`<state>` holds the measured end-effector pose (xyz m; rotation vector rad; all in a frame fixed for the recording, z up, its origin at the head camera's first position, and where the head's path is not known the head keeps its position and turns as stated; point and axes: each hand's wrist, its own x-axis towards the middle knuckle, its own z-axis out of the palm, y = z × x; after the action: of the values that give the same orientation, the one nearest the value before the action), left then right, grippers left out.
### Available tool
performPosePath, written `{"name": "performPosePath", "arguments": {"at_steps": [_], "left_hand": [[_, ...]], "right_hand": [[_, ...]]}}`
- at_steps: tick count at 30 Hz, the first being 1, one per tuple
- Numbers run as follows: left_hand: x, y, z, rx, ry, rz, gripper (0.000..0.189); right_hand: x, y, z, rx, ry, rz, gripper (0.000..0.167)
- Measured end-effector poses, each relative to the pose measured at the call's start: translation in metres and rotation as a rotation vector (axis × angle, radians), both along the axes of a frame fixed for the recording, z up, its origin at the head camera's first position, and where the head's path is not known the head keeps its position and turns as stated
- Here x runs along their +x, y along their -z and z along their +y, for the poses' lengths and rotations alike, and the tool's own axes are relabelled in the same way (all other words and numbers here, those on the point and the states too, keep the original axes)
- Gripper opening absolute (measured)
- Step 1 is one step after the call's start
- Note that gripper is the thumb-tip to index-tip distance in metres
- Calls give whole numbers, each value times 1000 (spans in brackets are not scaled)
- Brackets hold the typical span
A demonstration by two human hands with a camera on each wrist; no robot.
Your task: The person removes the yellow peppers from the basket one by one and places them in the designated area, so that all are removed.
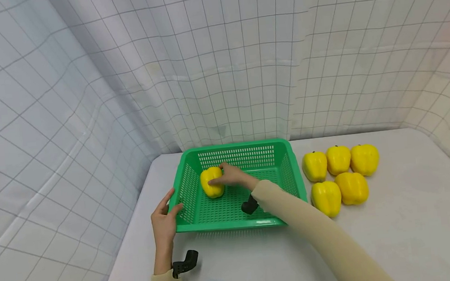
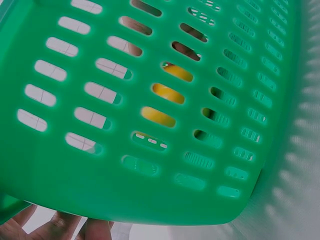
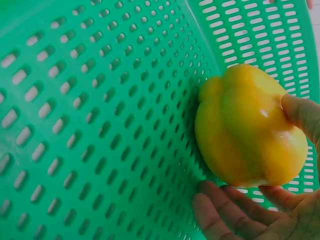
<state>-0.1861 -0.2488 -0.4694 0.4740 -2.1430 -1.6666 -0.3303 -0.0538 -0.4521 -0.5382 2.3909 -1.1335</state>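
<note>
A yellow bell pepper [image 1: 209,180] is inside the green plastic basket [image 1: 233,225], close to its left wall. My right hand [image 1: 232,176] reaches into the basket and holds this pepper, thumb on one side and fingers on the other. In the right wrist view the pepper [image 3: 245,130] lies near the slotted basket floor [image 3: 100,125]. My left hand [image 1: 164,218] grips the basket's left rim, its thumb over the edge. Through the slots in the left wrist view, part of the yellow pepper [image 2: 167,93] shows.
Several more yellow bell peppers [image 1: 338,160] stand grouped on the white table [image 1: 411,213], just right of the basket. White grid-patterned curtains [image 1: 242,66] hang behind and on the left of the table. A black camera mount [image 1: 185,263] sits on the left wrist.
</note>
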Motion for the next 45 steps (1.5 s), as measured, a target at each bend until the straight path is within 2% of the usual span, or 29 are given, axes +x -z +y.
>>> {"name": "performPosePath", "arguments": {"at_steps": [8, 22, 29, 39, 45], "left_hand": [[1, 1, 1, 5, 6, -15, 48], [1, -3, 1, -25, 9, 10, 45], [0, -2, 1, -6, 3, -1, 47], [2, -2, 0, 13, 4, -21, 48], [2, -1, 1, 10, 3, -23, 48]], "right_hand": [[-3, 8, 3, -40, -21, -26, 68], [1, 4, 12, -84, -73, -120, 63], [3, 0, 18, -106, -99, -158, 59], [6, -1, 19, -116, -87, -186, 59], [8, -6, 18, -162, -68, -220, 61]]}}
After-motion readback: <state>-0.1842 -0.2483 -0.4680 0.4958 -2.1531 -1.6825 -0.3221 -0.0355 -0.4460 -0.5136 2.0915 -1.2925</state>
